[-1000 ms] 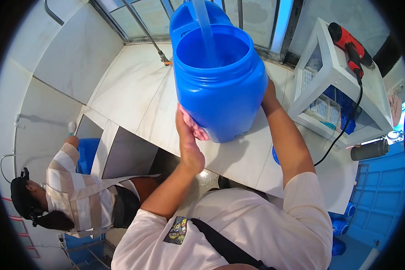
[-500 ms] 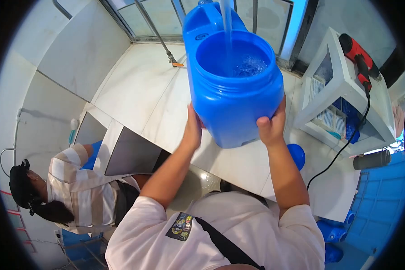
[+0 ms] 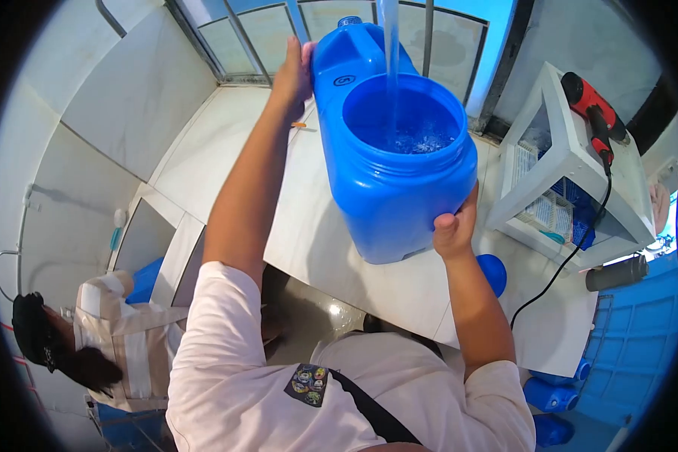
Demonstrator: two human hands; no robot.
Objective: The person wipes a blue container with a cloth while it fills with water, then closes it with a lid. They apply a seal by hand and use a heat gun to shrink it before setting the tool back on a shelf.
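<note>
Head view: water stream [image 3: 390, 68] is falling into the blue jug [image 3: 395, 162], held above the white counter [image 3: 226, 158]. Right hand [image 3: 453, 230] is gripping its near base; left hand [image 3: 294, 75] is pressing flat on the far side. I judge filling is under way; next I am needing to keep it level.

One large blue container [image 3: 399, 162] is held up at the centre, with one stream of water [image 3: 390, 53] falling into its open mouth. Two hands are on it — the left hand [image 3: 292, 75] at the far side, the right hand [image 3: 453, 230] at the near right. One white shelf unit [image 3: 572, 169] stands to the right, with one red power tool [image 3: 591, 113] on top. One other person [image 3: 105, 343] is at the near left. At the near right are at least three small blue containers [image 3: 550, 395], partly hidden.
</note>
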